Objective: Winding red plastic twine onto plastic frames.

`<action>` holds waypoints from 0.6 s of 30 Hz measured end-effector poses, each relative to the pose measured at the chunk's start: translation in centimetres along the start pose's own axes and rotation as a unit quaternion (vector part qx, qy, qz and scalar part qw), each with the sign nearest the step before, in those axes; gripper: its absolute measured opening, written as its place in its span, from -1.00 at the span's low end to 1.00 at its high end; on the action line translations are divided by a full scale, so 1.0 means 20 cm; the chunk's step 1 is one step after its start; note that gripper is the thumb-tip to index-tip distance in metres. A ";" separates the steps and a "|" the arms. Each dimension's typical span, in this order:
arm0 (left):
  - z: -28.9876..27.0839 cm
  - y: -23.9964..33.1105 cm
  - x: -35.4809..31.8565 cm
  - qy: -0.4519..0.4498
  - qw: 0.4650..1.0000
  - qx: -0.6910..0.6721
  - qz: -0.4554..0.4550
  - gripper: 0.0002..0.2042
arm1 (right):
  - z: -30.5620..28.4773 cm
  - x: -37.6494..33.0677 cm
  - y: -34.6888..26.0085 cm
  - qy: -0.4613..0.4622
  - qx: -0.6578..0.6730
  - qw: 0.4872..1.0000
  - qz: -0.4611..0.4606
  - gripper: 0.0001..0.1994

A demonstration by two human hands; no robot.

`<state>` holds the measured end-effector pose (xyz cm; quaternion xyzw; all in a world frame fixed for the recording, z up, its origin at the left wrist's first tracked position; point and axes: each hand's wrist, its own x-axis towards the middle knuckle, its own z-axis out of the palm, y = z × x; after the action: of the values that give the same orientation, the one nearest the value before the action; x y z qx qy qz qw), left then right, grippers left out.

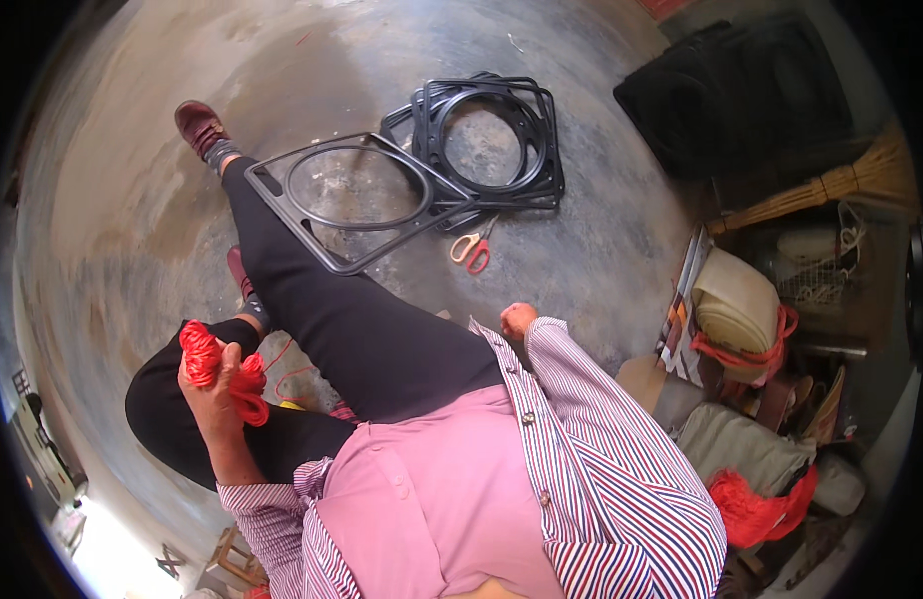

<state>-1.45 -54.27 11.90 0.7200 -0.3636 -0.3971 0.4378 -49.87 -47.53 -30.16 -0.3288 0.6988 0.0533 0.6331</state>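
Red cord bundle (pixel 220 371) sits gripped in left hand (pixel 214 391) over the knee, fingers wrapped tight around it (soft, light, likely tangles; best held mid-bundle), right hand (pixel 517 319) fisted, empty-looking.

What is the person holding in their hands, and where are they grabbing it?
The left hand grips a bundle of red cord around its middle. The right hand is a closed fist; nothing visible in it.
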 end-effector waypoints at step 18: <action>-0.11 -0.32 0.14 -0.014 0.991 0.135 -0.017 -0.83 | 0.12 -0.17 -0.01 0.152 -0.144 0.961 -0.183 -0.74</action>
<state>2.80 -53.79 5.95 0.7731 -0.4075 -0.3615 0.3249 -47.73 -45.23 -27.34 -0.5431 0.6996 -0.0136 0.4641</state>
